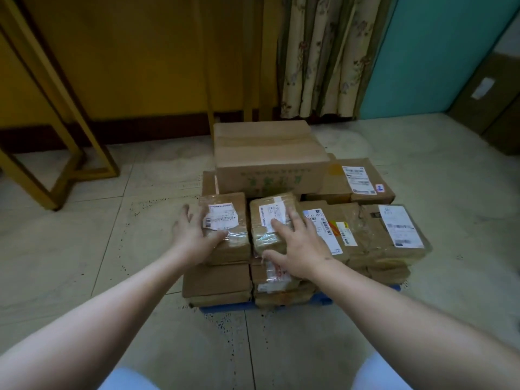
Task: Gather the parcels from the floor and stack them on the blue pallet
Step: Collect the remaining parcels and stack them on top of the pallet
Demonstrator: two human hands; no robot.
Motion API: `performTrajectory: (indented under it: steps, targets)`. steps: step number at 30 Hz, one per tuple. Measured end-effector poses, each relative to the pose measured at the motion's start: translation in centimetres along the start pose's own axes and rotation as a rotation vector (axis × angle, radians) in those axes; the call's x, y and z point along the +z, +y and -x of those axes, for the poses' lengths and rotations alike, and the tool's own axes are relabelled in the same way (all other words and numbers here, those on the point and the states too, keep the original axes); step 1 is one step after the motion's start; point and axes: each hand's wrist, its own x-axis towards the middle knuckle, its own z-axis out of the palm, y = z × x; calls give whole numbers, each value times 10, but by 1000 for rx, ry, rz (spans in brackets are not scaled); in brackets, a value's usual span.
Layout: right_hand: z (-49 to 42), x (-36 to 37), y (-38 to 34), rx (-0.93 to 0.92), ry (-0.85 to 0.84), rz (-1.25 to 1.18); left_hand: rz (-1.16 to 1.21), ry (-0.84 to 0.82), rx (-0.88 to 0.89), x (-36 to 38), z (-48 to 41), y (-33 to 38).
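Observation:
Several brown taped parcels with white labels are stacked on the blue pallet [225, 307], of which only a strip shows under the front row. My left hand [194, 235] grips the left edge of a small parcel [225, 229] at the front left top, thumb over its near corner. My right hand [298, 246] lies on the neighbouring small parcel [270, 220], fingers spread across its top and thumb down its front. A large plain carton [267, 153] sits on top at the back. More labelled parcels [391, 232] fill the right side.
A yellow wooden frame [56, 153] stands on the tiled floor at the left. A yellow wall and a patterned curtain [320, 57] rise behind the stack. At the right are a teal wall and large cardboard boxes [489, 102]. Bare floor tiles lie around the pallet.

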Motion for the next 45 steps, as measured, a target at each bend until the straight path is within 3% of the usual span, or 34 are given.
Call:
performTrajectory:
  steps: [2, 5, 15, 31, 45]
  targets:
    - [-1, -6, -3, 38, 13, -127, 301, -117, -130, -1, -2, 6]
    - [-4, -14, -7, 50, 30, -163, 451, -169, -161, -3, -4, 10]
    - [16, -7, 3, -148, 192, -83, 410, -230, -238, -12, -1, 1]
    - [14, -3, 6, -160, 246, -97, 391, -227, -203, -15, 0, 1]
    - [42, 20, 7, -236, 260, -84, 390, -297, -279, -18, 23, -23]
